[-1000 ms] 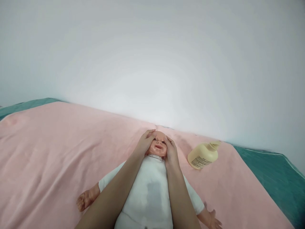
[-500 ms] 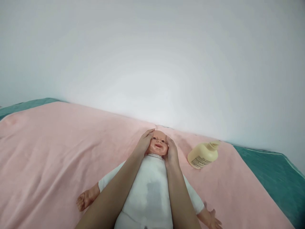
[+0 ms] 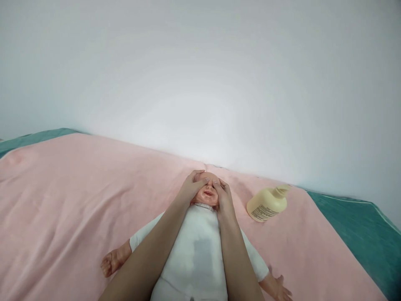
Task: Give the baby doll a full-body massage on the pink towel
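A baby doll (image 3: 200, 251) in a white cloth suit lies on its back, its arms spread to both sides. My left hand (image 3: 190, 186) cups one side of the doll's head (image 3: 209, 198), its fingers curving around the side and top. On the opposite side, my right hand (image 3: 224, 195) holds the head in the same way. Both thumbs rest on the doll's face, over its eyes and close to the nose. The smiling mouth shows between the palms. My forearms lie over parts of the doll's sleeves.
A yellow pump bottle (image 3: 266, 205) stands to the right of the doll's head, its label partly facing me. Under everything spreads a pink blanket (image 3: 75, 200), wrinkled at the left. Green cloth (image 3: 360, 225) shows at both sides. Behind rises a pale wall (image 3: 200, 75).
Both thumbs have moved inward from the sides of the doll's face to cover its eyes. The doll and the bottle stay where they were.
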Available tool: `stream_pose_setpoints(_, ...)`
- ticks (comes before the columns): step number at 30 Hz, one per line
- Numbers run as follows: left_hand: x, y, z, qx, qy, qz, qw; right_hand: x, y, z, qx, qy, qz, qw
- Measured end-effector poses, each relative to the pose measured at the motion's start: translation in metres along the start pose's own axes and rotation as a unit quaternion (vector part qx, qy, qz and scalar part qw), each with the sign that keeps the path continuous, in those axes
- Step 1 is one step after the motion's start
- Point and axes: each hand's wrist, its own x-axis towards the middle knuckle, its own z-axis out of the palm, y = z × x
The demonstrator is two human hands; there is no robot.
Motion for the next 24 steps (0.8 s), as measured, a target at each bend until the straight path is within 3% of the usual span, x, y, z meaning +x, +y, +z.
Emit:
stream_pose_setpoints(7,0.003,0.000,0.002,0.003,0.015,0.033,0.999,0.002,-0.001,0.004,0.017,0.023,0.032,0.999)
stream_pose_setpoints(17,0.009,-0.006,-0.002,-0.037,0.022,0.024,0.999,0.000,-0.008,0.003,0.066,0.005,0.060,0.996)
stream_pose_setpoints(24,0.002,-0.001,0.000,-0.019,-0.006,0.052,0.998,-0.009,-0.013,0.012,0.039,0.005,0.054,0.998)
